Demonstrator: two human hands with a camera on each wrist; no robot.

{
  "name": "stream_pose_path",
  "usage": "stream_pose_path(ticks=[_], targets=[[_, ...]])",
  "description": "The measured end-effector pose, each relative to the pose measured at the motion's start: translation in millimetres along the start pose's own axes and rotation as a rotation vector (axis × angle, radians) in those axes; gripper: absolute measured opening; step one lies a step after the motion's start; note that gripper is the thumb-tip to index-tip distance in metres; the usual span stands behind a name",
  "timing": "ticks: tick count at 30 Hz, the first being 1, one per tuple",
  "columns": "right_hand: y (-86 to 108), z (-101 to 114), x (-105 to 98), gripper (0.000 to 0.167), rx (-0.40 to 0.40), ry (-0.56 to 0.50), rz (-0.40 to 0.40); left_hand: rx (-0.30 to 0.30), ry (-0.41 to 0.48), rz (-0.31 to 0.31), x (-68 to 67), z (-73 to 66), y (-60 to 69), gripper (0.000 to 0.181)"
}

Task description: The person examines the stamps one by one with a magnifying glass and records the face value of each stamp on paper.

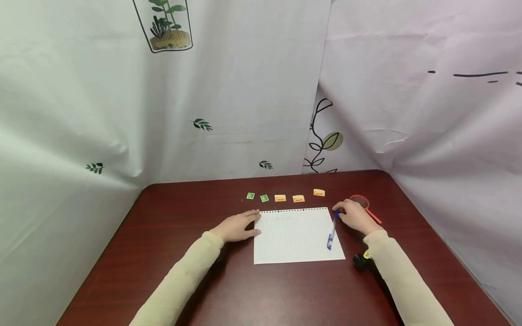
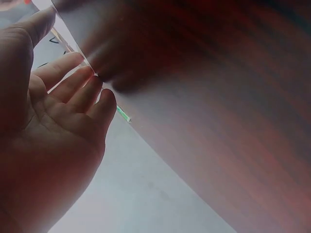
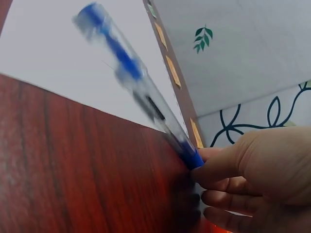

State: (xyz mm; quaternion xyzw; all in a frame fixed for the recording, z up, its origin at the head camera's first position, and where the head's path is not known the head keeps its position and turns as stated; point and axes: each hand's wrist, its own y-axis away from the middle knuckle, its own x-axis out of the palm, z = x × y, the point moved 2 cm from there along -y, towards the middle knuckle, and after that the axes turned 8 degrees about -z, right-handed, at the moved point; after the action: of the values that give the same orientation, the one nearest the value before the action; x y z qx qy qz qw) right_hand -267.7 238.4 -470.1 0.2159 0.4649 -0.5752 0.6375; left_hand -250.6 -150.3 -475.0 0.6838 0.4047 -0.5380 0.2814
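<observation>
Some writing (image 1: 283,218) seems done near the top of the paper (image 1: 291,242); the rest looks unfilled. The right hand (image 1: 355,215) pinches the pen (image 1: 330,242) over its right edge; the left hand (image 1: 235,227), spread, touches its left.

paper (image 1: 295,240): white, lined, flat | pen (image 3: 147,94): clear, 2 blue ends, slanting over paper's right edge

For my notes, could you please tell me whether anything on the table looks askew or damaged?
Slightly: the rightmost orange card sits farther back than the other two orange cards, breaking their line. No spill or damage is visible.
</observation>
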Motion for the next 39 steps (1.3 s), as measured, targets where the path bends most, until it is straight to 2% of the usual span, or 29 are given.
stream_pose_path(ticks=[4, 20, 34, 39], targets=[[-3.3, 2, 1, 0.018, -0.009, 0.011, 0.008, -0.001, -0.007, 0.003, 0.4, 0.8, -0.3, 0.066], [-10.0, 4, 1, 0.014, 0.039, 0.065, 0.07, -0.001, 0.007, 0.008, -0.8, -1.4, 1.5, 0.067], [-12.4, 10, -5, 0.012, -0.043, 0.11, 0.12, -0.007, 0.031, 0.009, -0.7, -1.3, 1.0, 0.067], [-12.7, 11, -7, 0.013, -0.028, 0.105, 0.106, -0.008, 0.032, 0.008, 0.5, -0.6, 1.0, 0.067]])
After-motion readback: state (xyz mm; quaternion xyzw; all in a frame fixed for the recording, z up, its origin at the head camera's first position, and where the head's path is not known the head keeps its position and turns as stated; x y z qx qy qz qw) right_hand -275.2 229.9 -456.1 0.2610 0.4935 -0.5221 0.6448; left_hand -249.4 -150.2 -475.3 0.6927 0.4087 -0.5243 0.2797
